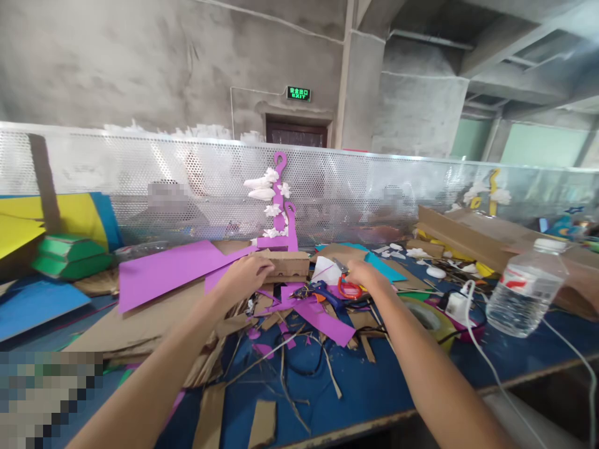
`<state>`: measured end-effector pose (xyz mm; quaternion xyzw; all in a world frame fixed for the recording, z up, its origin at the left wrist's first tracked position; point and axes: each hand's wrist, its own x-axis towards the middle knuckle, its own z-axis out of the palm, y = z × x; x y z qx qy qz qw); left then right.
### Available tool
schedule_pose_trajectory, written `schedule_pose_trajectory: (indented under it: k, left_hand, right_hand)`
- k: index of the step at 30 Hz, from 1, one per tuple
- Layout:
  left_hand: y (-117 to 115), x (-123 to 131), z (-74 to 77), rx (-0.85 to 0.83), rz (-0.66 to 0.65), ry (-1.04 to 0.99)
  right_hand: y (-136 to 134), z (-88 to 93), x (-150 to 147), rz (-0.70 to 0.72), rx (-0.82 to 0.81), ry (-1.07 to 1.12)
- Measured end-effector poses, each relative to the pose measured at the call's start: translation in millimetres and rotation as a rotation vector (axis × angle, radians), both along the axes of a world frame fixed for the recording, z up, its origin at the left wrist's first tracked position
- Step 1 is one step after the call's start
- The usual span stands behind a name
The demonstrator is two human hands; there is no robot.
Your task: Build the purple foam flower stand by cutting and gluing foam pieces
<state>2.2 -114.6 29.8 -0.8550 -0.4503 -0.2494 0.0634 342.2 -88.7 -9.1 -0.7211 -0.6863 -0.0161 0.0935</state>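
My left hand (250, 272) is closed at the left end of a folded brown cardboard piece (291, 264), with its fingertips curled against it. Just behind stands a purple hooked shape (279, 215) with white tufts stuck along it. My right hand (365, 274) is closed on red-handled scissors (350, 289); part of them is hidden by the fingers. Between my hands lie a blue glue gun (327, 294), a white piece of paper (326, 271) and a purple strip (327, 321).
Purple sheet (168, 274) and a green folded form (70, 257) lie left. At right are a tape roll (428, 321), a water bottle (526, 290), a white charger (458, 305) with cable and an open carton (468, 234). Cardboard scraps litter the blue table (346, 393); perforated metal screen (355, 193) behind.
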Motion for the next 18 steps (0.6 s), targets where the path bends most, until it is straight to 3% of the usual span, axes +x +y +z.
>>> schedule_pose_trajectory:
  k: [5,9,13,18]
  left_hand:
    - [0.3,-0.2,-2.0,0.022,-0.019,0.002]
    - [-3.7,1.8,-0.1,-0.030,0.025,0.002]
    - [-3.1,0.6,-5.1,-0.081,0.041,0.042]
    - [-2.6,-2.2,-10.2,-0.172,0.018,0.146]
  right_hand:
    - [-5.2,11.9,-2.9,0.024,0.030,-0.020]
    - [-12.2,18.6,-26.3,0.251,0.088,0.082]
    - [-13.9,12.8,-39.7,0.357,0.044,0.110]
    - [-3.4,-1.3,-27.8,0.345,-0.052,0.005]
